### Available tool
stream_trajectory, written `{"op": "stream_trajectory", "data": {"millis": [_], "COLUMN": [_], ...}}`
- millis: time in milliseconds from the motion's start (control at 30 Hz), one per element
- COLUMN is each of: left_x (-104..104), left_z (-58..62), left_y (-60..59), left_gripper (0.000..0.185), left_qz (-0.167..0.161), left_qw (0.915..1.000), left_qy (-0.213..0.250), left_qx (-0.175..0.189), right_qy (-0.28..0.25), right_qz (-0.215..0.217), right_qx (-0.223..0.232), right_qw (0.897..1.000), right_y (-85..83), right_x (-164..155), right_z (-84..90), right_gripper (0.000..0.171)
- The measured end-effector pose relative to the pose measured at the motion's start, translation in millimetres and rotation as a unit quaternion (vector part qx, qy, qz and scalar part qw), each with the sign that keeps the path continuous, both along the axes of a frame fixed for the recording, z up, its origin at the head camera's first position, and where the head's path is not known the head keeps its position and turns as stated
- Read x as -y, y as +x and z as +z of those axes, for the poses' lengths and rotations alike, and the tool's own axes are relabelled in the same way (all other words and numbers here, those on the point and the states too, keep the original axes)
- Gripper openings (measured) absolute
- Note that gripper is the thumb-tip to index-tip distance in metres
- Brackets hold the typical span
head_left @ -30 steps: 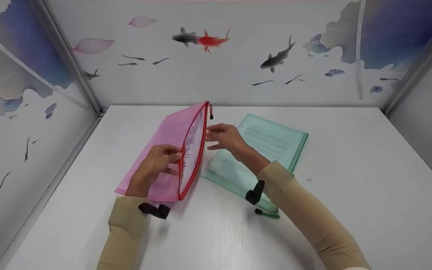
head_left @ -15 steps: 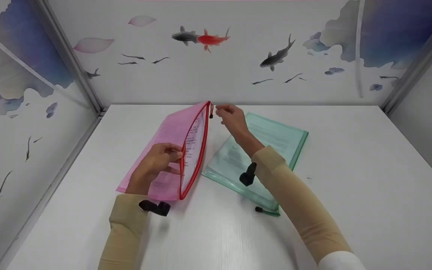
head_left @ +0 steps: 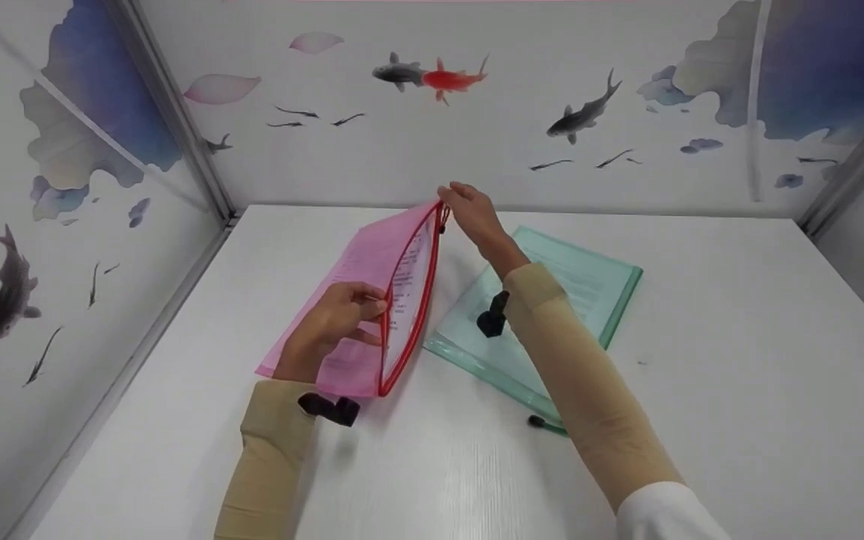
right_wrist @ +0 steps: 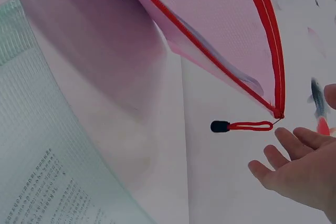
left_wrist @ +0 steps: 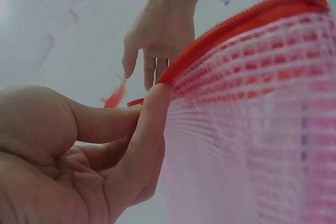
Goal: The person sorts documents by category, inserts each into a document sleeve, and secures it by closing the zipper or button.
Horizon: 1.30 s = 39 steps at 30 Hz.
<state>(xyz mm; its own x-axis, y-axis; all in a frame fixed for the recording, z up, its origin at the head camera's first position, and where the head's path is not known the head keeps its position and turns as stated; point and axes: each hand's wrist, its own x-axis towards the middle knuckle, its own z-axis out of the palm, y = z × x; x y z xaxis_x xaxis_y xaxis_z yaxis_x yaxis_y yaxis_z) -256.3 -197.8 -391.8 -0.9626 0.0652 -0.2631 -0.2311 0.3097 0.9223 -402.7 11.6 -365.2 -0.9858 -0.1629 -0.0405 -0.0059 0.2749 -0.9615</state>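
Two zip pouches, one in my grip

My left hand pinches the red zipper edge of the pink mesh pouch, holding it propped open on the table, printed sheets showing inside. My right hand hovers by the pouch's far corner, fingers relaxed and spread near the dangling zipper pull, holding nothing. Just right lies the green mesh pouch, flat under my forearm.

A green mesh pouch lies on the white table.
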Motion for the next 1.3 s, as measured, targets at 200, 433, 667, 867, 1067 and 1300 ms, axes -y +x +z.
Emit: {"op": "stream_trajectory", "data": {"millis": [200,433,667,867,1067,1300], "left_x": [-0.7,-2.3,-7.9,-13.5,-17.7,-21.5], "left_z": [1.0,-1.7,-2.7,-7.6,-11.9,-16.3], "left_y": [-0.5,1.4,0.9,-0.2,-1.8,-2.6], "left_gripper": [0.024,0.028,0.027,0.026,0.022,0.018], "left_qz": [-0.007,-0.020,-0.047,-0.060,-0.077,-0.080], "left_qw": [1.0000,0.9997,0.9983,0.9957,0.9929,0.9912], "left_qy": [0.001,-0.010,-0.031,-0.064,-0.080,-0.096], "left_qx": [-0.002,0.010,0.013,0.029,0.040,0.044], "right_qy": [0.006,-0.079,-0.114,-0.097,-0.094,-0.100], "right_qz": [0.016,-0.032,-0.078,-0.075,-0.077,-0.076], "right_qx": [0.028,0.034,0.051,0.097,0.125,0.121], "right_qw": [0.999,0.996,0.989,0.988,0.985,0.985], "right_y": [-3.3,-4.2,-3.9,-3.6,-4.8,-3.3], "right_x": [-3.3,-0.3,-4.3,-9.4,-12.2,-12.7], "right_z": [-5.0,-8.7,-7.8,-6.3,-2.6,4.4], "right_gripper": [0.056,0.044,0.038,0.037,0.034,0.036]}}
